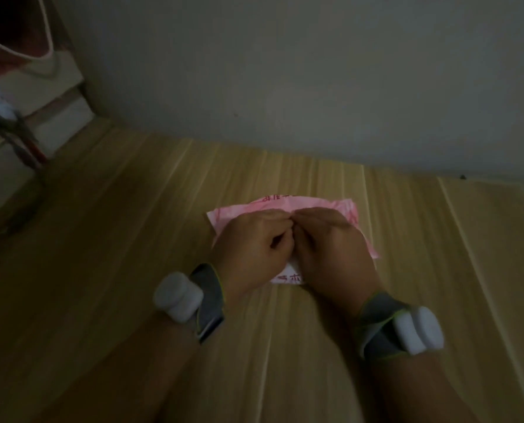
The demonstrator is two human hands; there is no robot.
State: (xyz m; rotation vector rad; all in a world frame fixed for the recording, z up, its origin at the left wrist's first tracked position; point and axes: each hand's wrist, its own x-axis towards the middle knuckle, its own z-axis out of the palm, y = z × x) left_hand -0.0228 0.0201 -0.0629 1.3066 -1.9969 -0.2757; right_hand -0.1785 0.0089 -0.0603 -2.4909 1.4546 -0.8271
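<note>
Nearest the camera, two bare forearms are reaching forward over the wooden table, each wearing a grey wrist strap that is carrying a white, rounded device; the second device is sitting on the outer side of the right wrist. Just beyond them, the left hand and the right hand are lying side by side, knuckles touching, with fingers curled down and seemingly pinching the pink printed bag at its middle, probably so that the thin sheet is staying flat against the table while a fold is being pressed in. That bag is lying crumpled on the table directly under both hands, its edges showing at the far side, the right and between the wrists. Most of it is being covered by the hands, and the red print is too blurred to read. Farther off, a pale wall is rising, and dim, blurred furniture at the far left is hard to make out.
</note>
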